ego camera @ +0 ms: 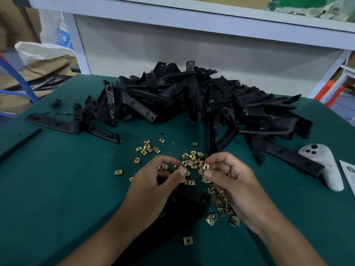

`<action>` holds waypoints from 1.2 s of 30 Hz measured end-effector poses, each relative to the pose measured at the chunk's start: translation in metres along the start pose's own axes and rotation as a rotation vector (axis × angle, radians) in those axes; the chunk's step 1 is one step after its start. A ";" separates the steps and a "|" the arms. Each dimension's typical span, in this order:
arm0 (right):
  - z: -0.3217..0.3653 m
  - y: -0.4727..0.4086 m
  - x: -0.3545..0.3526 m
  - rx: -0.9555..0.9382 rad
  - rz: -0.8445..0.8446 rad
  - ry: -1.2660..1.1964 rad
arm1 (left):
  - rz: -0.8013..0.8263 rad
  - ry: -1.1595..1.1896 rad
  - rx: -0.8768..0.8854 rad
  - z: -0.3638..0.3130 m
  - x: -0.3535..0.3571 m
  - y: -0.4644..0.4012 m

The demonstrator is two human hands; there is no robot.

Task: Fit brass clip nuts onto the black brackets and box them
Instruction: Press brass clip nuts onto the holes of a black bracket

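My right hand (228,181) pinches one brass clip nut (206,166) between thumb and forefinger, just above the table. My left hand (157,181) curls round the upper end of a black bracket (192,200) that runs down between my forearms. Several loose brass clip nuts (192,160) lie scattered around and under both hands on the green table (57,189). A big heap of black brackets (192,98) fills the far middle of the table.
A single black bracket (73,125) lies flat at the left. A white hand controller (324,164) rests at the right, beside a sheet of paper (348,171). A white shelf frame (172,22) stands behind the table. Sacks and cardboard (44,52) sit at the far left.
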State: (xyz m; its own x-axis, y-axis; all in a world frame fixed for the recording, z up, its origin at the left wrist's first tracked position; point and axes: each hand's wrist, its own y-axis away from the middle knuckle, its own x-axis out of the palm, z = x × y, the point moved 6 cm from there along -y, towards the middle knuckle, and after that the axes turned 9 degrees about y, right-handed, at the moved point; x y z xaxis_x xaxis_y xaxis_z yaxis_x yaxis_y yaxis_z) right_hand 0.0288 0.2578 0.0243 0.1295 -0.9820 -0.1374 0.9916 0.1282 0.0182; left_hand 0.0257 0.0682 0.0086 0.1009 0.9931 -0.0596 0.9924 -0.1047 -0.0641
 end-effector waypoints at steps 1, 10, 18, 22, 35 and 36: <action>-0.001 0.001 0.002 0.011 0.023 -0.003 | 0.014 0.013 0.002 0.000 0.001 0.000; -0.002 0.000 0.001 0.062 0.025 -0.070 | 0.298 0.263 -0.026 -0.002 0.015 -0.001; 0.004 0.001 0.001 0.013 0.065 -0.144 | 0.194 0.139 0.135 -0.012 0.009 0.000; 0.004 0.001 0.001 0.000 0.062 -0.146 | 0.185 0.108 0.173 -0.013 0.009 0.000; 0.002 -0.001 -0.004 -0.013 0.011 -0.035 | 0.164 0.095 0.244 -0.014 0.007 -0.001; 0.001 0.000 -0.004 -0.013 0.010 -0.028 | 0.162 0.090 0.254 -0.014 0.007 0.000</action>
State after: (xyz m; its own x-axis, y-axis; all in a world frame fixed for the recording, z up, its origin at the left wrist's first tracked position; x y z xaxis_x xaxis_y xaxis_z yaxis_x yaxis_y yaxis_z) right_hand 0.0280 0.2611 0.0261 0.1397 -0.9841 -0.1095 0.9902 0.1398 0.0067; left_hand 0.0269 0.0758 0.0219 0.2729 0.9620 -0.0019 0.9149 -0.2601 -0.3088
